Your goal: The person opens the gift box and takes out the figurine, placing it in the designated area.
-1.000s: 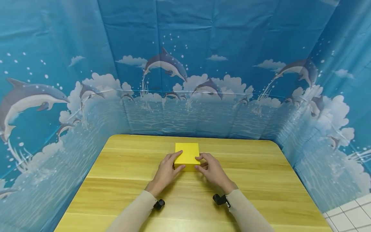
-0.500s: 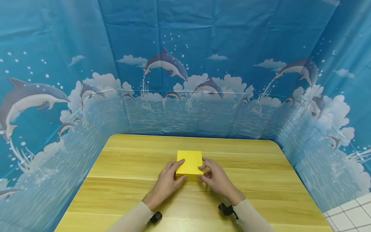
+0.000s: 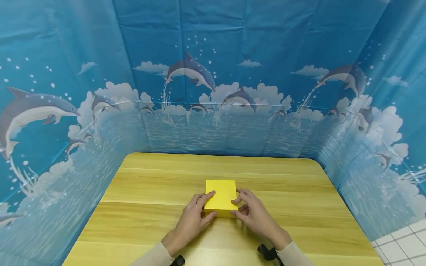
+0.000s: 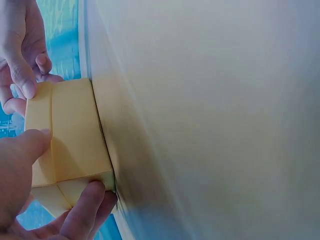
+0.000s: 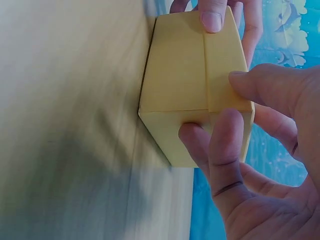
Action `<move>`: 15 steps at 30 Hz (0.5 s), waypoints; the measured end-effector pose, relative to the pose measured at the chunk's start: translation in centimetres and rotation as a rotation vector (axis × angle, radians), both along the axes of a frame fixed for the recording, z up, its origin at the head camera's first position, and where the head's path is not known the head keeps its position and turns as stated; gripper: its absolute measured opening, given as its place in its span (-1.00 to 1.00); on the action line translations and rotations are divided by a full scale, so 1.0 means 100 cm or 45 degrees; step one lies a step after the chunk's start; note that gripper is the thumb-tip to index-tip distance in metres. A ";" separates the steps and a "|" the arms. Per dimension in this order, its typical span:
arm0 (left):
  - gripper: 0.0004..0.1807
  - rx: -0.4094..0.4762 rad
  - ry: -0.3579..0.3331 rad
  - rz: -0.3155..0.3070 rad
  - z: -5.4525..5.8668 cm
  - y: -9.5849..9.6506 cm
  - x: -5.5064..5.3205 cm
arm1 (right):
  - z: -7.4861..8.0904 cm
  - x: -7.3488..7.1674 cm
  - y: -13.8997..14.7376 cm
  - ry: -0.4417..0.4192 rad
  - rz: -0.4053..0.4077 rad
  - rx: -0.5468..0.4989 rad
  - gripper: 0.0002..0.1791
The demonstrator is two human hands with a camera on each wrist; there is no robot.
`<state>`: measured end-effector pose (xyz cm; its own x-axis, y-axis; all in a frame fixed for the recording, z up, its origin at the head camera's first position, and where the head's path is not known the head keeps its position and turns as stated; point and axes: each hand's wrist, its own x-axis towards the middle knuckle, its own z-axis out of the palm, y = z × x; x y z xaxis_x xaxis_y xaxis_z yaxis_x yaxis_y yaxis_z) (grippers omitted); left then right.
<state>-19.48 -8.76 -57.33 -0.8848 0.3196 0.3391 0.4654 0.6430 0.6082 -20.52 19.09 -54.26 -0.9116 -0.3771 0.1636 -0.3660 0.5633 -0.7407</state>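
Observation:
A yellow box (image 3: 221,195) with a lid sits on the wooden table between both hands. My left hand (image 3: 193,218) grips its left side, thumb on the front face and a finger over the top edge. From the opposite side my right hand (image 3: 256,214) holds it with its thumb at the front right corner and a curled finger at the top edge. In the left wrist view, the lid's seam runs across the front of the box (image 4: 75,130), with fingers low on the side. The right wrist view has the right thumb on the lid (image 5: 227,65) and fingertips on the box's side.
The wooden tabletop (image 3: 149,188) has rounded far corners. A blue curtain (image 3: 213,133) printed with dolphins and clouds stands behind it and along both sides. White floor tiles (image 3: 404,244) show at the lower right.
The yellow box has slid toward me and slightly right across the table, both hands moving with it. Their hold looks the same throughout.

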 end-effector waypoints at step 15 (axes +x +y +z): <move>-0.18 0.024 0.051 -0.097 0.000 0.004 0.032 | 0.003 0.032 0.014 -0.054 0.033 -0.048 -0.75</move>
